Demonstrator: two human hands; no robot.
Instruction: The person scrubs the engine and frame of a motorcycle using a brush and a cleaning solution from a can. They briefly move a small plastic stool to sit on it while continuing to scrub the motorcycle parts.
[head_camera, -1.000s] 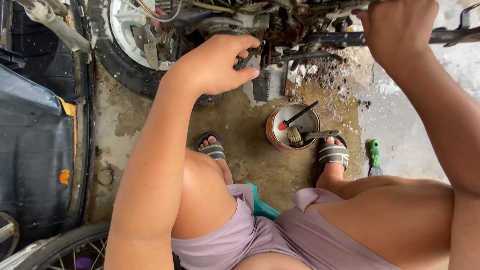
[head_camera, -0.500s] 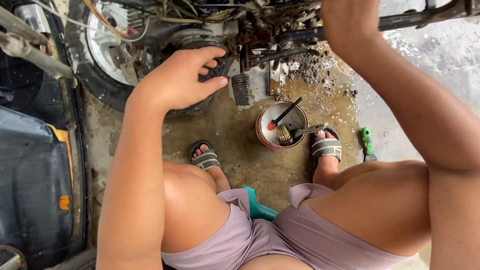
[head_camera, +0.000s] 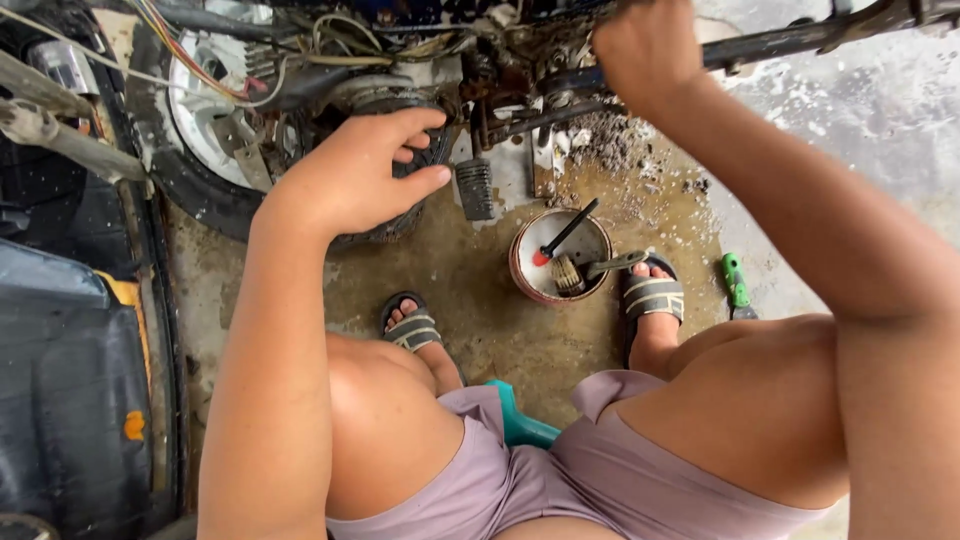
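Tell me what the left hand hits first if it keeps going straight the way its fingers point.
Probably the dark ribbed engine part right beyond the left hand's fingertips, with the ribbed footpeg just past it. Depth is unclear, so the fingers may already touch it.

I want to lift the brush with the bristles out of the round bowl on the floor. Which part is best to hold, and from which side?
Probably its handle, from the person's right. The brush lies in the bowl with its bristle head down inside, while the handle slants up over the rim toward the right sandal. That end is free; the red-tipped tool crowds the other side.
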